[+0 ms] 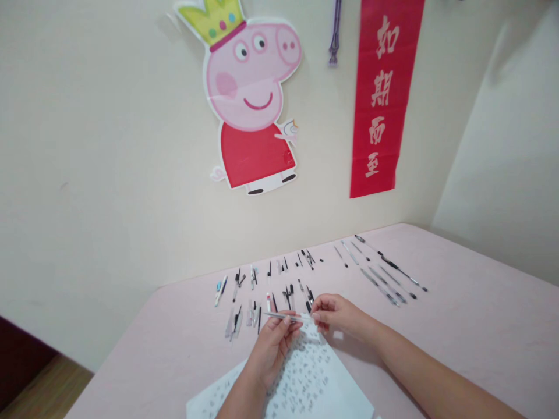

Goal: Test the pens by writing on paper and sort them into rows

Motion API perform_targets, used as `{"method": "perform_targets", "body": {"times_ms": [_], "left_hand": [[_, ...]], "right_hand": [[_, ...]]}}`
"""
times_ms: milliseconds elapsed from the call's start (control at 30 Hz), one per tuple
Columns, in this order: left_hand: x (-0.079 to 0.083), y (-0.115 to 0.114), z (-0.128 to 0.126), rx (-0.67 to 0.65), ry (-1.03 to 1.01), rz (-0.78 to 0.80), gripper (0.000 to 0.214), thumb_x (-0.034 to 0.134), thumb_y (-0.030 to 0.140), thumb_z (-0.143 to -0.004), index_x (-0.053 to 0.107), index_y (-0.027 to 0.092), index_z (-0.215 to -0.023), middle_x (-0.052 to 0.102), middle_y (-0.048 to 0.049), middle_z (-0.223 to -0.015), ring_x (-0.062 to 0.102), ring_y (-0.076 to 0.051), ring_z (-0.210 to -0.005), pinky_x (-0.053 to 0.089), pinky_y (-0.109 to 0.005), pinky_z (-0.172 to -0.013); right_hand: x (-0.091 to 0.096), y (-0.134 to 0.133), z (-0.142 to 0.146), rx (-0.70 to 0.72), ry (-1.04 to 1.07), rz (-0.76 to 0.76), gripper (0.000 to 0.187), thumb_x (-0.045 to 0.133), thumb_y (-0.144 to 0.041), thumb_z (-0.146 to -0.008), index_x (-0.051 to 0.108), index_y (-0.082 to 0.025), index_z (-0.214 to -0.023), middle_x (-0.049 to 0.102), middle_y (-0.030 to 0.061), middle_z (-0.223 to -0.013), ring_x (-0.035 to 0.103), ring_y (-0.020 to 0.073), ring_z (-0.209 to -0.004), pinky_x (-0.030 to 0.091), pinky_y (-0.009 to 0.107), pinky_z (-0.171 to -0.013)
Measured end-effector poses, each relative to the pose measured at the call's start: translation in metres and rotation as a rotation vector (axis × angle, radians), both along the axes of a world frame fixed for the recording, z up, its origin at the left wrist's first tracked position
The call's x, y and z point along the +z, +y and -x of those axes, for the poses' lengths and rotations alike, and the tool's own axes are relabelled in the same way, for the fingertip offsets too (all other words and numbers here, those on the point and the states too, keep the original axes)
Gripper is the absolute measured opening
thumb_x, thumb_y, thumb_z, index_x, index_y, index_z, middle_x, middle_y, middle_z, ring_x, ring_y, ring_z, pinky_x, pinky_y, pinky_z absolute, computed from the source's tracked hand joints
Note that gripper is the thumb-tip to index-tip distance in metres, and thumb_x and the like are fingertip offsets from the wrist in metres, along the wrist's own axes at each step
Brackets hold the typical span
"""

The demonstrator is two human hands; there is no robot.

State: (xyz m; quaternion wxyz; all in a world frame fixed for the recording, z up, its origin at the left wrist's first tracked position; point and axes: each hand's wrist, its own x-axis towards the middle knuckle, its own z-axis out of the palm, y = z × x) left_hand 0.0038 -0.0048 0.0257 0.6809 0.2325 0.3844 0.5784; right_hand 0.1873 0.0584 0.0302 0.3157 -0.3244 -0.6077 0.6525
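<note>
My left hand (274, 348) is closed around a slim, pale grey pen (274, 315) held nearly level above the table. At the pen's right end, the fingers of my right hand (335, 312) are pinched together; the exact part between them is too small to make out. Below both hands lies a white sheet of paper (318, 381) covered in handwritten marks, partly hidden by my left forearm. Just beyond my hands, several pen parts rest on the table, among them a white tube with a red mark (268, 301) and a black cap (292, 290).
The pink table (458, 343) meets the wall at the back. Groups of disassembled pens (236, 320) lie in rows at the left and centre. Farther right are several whole-looking pens (379, 285). A pig cutout (257, 151) and red banner (379, 134) hang above.
</note>
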Motion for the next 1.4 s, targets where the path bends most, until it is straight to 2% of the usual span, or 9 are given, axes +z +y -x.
{"method": "perform_targets", "body": {"times_ms": [133,233,333,467,600,733,967,1167,1400], "left_hand": [[0.002,0.000,0.000,0.014,-0.001,0.015,0.010,0.066,0.012,-0.074,0.063,0.011,-0.084,0.069,-0.0079,-0.082,0.067,-0.012,-0.071,0.055,-0.019,-0.065],[0.002,0.001,-0.001,0.022,0.001,0.035,0.009,0.064,0.012,-0.076,0.063,0.010,-0.084,0.068,-0.0078,-0.078,0.066,-0.012,-0.069,0.054,-0.018,-0.063],[0.002,0.002,-0.001,0.038,-0.034,0.052,0.007,0.063,0.012,-0.076,0.063,0.010,-0.083,0.068,-0.0072,-0.075,0.066,-0.012,-0.068,0.055,-0.018,-0.064],[0.001,0.004,0.000,0.051,-0.076,0.065,0.003,0.062,0.010,-0.077,0.062,0.009,-0.081,0.067,-0.0071,-0.075,0.065,-0.011,-0.066,0.055,-0.019,-0.063],[-0.001,0.005,0.001,0.050,-0.092,0.072,0.003,0.059,0.010,-0.079,0.062,0.009,-0.081,0.066,-0.0070,-0.075,0.065,-0.010,-0.065,0.055,-0.019,-0.062],[-0.003,0.006,0.001,0.045,-0.087,0.074,0.004,0.058,0.010,-0.080,0.062,0.009,-0.082,0.065,-0.0070,-0.075,0.064,-0.010,-0.065,0.055,-0.019,-0.062],[-0.002,0.005,0.000,0.052,-0.074,0.084,0.004,0.059,0.011,-0.080,0.062,0.009,-0.080,0.065,-0.0067,-0.074,0.064,-0.010,-0.064,0.054,-0.018,-0.061],[-0.001,0.005,0.000,0.055,-0.087,0.075,0.004,0.060,0.012,-0.079,0.062,0.009,-0.080,0.066,-0.0067,-0.073,0.064,-0.010,-0.064,0.054,-0.018,-0.062],[-0.004,0.012,0.001,0.265,-0.098,0.008,0.003,0.061,0.013,-0.078,0.062,0.010,-0.079,0.065,-0.0046,-0.067,0.064,-0.010,-0.062,0.053,-0.016,-0.056]], "right_hand": [[-0.005,0.007,-0.004,-0.108,-0.070,-0.116,0.028,0.060,-0.043,-0.071,0.054,-0.016,-0.072,0.055,-0.0019,-0.057,0.050,0.0097,-0.049,0.040,0.023,-0.050],[-0.013,0.016,-0.010,-0.288,-0.188,-0.285,0.020,0.052,-0.036,-0.076,0.054,-0.016,-0.072,0.055,-0.0002,-0.060,0.053,0.0124,-0.054,0.042,0.025,-0.053],[-0.021,0.030,-0.021,-0.478,-0.330,-0.472,0.016,0.046,-0.028,-0.077,0.058,-0.017,-0.076,0.061,0.0044,-0.075,0.057,0.0160,-0.068,0.045,0.028,-0.063],[-0.029,0.055,-0.036,-0.591,-0.536,-0.713,0.025,0.044,-0.017,-0.074,0.064,-0.017,-0.089,0.064,0.0088,-0.097,0.056,0.0212,-0.096,0.041,0.035,-0.088],[-0.036,0.080,-0.037,-0.553,-0.809,-0.833,0.034,0.043,-0.012,-0.077,0.066,-0.014,-0.102,0.063,0.0097,-0.111,0.049,0.0242,-0.111,0.030,0.038,-0.101],[-0.040,0.102,-0.027,-0.502,-1.007,-0.826,0.041,0.040,-0.010,-0.080,0.059,-0.011,-0.116,0.056,0.0106,-0.123,0.044,0.0236,-0.119,0.027,0.034,-0.103],[-0.042,0.128,-0.014,-0.451,-1.055,-0.829,0.040,0.040,-0.010,-0.082,0.060,-0.013,-0.116,0.051,0.0115,-0.129,0.041,0.0243,-0.122,0.027,0.035,-0.102],[-0.036,0.119,-0.016,-0.417,-1.050,-0.862,0.037,0.038,-0.009,-0.081,0.065,-0.011,-0.107,0.058,0.0128,-0.120,0.049,0.0221,-0.113,0.031,0.030,-0.098],[-0.021,0.088,-0.017,-0.457,-1.056,-0.868,0.034,0.038,-0.009,-0.081,0.066,-0.010,-0.101,0.063,0.0123,-0.107,0.055,0.0190,-0.099,0.034,0.024,-0.092]]}}
